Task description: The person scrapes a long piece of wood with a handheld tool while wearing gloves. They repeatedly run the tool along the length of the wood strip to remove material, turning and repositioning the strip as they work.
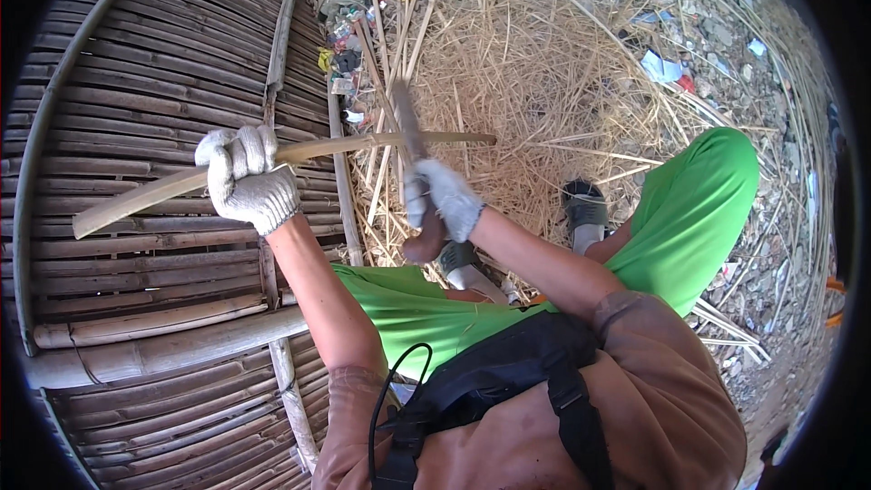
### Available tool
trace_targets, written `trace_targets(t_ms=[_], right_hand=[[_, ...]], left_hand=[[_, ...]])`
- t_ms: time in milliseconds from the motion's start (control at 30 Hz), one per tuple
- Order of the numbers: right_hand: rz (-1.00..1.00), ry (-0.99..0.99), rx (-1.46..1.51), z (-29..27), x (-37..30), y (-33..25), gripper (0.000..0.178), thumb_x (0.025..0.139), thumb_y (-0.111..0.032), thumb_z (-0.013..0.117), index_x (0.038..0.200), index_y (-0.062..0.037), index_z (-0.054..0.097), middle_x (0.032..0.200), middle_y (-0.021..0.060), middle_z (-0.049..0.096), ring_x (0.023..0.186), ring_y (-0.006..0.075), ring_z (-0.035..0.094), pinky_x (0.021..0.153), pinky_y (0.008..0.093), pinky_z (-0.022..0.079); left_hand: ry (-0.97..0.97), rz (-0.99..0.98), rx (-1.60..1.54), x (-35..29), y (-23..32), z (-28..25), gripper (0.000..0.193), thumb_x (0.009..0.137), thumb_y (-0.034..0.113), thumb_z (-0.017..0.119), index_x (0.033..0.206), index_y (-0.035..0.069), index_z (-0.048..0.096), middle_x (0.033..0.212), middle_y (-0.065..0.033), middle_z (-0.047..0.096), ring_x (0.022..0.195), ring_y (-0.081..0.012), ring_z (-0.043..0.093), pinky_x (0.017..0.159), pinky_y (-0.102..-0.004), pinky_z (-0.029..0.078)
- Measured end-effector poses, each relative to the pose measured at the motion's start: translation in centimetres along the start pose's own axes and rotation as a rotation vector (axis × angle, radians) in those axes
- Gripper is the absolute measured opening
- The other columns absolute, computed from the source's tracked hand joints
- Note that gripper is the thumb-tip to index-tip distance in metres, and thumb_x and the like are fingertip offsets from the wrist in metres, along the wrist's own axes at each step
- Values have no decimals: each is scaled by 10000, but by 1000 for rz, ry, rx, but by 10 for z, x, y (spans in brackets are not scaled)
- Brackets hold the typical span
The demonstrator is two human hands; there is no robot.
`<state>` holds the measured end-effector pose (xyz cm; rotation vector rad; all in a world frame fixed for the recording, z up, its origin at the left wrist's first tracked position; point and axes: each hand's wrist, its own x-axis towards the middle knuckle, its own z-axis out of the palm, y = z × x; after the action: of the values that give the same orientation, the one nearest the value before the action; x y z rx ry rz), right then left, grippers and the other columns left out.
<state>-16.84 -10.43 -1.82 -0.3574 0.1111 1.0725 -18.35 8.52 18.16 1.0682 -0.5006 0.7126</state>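
Bamboo strip [272, 171], long and pale, runs nearly level across the middle of the view, from the left side over the woven platform to a tip above the straw. Woven bamboo platform [154, 82], the largest item, fills the left half; its slats are grey-brown and a thick bamboo pole [172, 345] borders it below. Straw and cut bamboo slivers [544, 63] cover the ground at upper centre and right. Green trousers [699, 209] cover the person's bent legs at right; a sandalled foot [582, 209] rests on the straw.

Left hand [247, 183], in a white knit glove, has its fingers wrapped fully around the strip left of its middle. Right hand [443, 201], likewise gloved, is clenched on the brown handle of a knife [410, 132], whose blade stands upright and crosses the strip.

Litter: small crumpled wrappers [340, 45], yellow, white and dark, lie at the platform's upper edge; a white and red scrap [667, 68] lies on rubble at upper right. Printing is too small to tell.
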Motion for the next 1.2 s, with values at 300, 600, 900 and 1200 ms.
trace_targets(t_ms=[300, 600, 900, 1200], right_hand=[[-26, 107, 107, -27, 0, -12, 334, 1110, -296, 415, 893, -112, 592, 626, 5, 581, 467, 159, 552, 438, 368, 501], [-62, -37, -220, 0, -6, -18, 372, 1120, -316, 397, 881, -101, 584, 595, 6, 547, 433, 149, 512, 427, 339, 499], [-130, -93, -286, 38, -13, -21, 378, 1082, -323, 505, 815, -75, 608, 610, 80, 609, 459, 216, 586, 432, 368, 534], [-638, 293, -1586, 78, -18, -55, 423, 1091, -369, 470, 985, -10, 667, 673, 138, 665, 548, 260, 655, 551, 453, 555]], left_hand=[[62, 41, -19, 6, -9, 10, 44, 927, 84, 669, 906, 47, 659, 561, 58, 313, 480, -103, 259, 509, -311, 250], [82, 18, -36, 17, 1, 20, 41, 889, 69, 692, 900, 31, 681, 549, 50, 327, 474, -114, 261, 516, -320, 255], [-156, -17, -19, 27, -4, 19, 46, 911, 41, 671, 880, 25, 701, 547, 55, 331, 457, -100, 258, 456, -307, 225], [-17, 46, 16, 37, -31, 49, 103, 860, 34, 708, 946, -22, 709, 559, 50, 365, 443, -87, 269, 439, -298, 216]])
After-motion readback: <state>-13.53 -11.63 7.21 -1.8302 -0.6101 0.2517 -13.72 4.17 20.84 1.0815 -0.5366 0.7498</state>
